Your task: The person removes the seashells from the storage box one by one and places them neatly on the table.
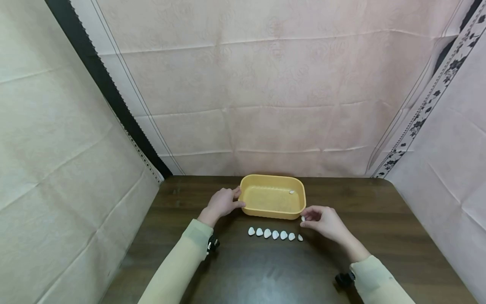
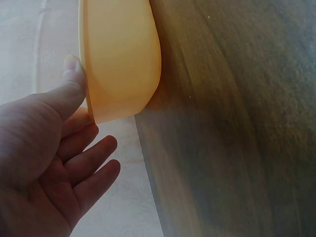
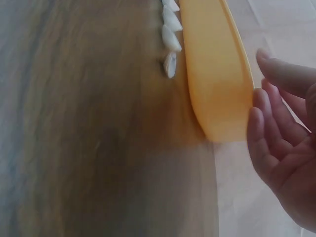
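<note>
A yellow plastic tub point(image 1: 273, 176) stands on the dark wooden table point(image 1: 379, 202). One small white piece point(image 1: 291, 192) lies inside it. My left hand point(image 1: 238, 198) holds the tub's left end, thumb on the rim point(image 2: 123, 59) and the other fingers loosely spread beside the wall. My right hand point(image 1: 305, 219) hovers at the tub's front right corner point(image 3: 217, 74) and pinches a white piece point(image 1: 303, 218) at its fingertips; the right wrist view does not show that piece. Several white pieces point(image 1: 275, 234) lie in a row just in front of the tub point(image 3: 170, 34).
Pale cloth screens point(image 1: 265, 105) close off the back and both sides of the table. Bare dark tabletop point(image 1: 273, 274) stretches between my sleeves towards the near edge, and to the right of the tub.
</note>
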`<action>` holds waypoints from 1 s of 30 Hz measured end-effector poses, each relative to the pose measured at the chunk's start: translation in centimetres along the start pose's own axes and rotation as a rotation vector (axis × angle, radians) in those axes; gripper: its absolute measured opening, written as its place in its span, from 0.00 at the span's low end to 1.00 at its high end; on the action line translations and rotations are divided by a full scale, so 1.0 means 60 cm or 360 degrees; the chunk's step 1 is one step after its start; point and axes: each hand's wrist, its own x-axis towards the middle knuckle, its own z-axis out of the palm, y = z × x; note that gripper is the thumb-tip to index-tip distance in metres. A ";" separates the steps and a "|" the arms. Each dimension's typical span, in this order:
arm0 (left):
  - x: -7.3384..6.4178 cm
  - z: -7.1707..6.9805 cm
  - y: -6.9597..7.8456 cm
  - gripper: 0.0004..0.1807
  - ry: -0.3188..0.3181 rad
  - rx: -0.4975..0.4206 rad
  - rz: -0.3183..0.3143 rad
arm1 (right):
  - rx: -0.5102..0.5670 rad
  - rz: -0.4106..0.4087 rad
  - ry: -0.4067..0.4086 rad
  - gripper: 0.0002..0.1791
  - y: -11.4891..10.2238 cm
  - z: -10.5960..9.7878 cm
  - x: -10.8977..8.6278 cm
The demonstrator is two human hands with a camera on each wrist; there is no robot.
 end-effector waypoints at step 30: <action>0.003 0.001 0.000 0.37 -0.0007 0.0014 0.0000 | -0.0075 0.0010 -0.0401 0.13 0.046 0.008 -0.035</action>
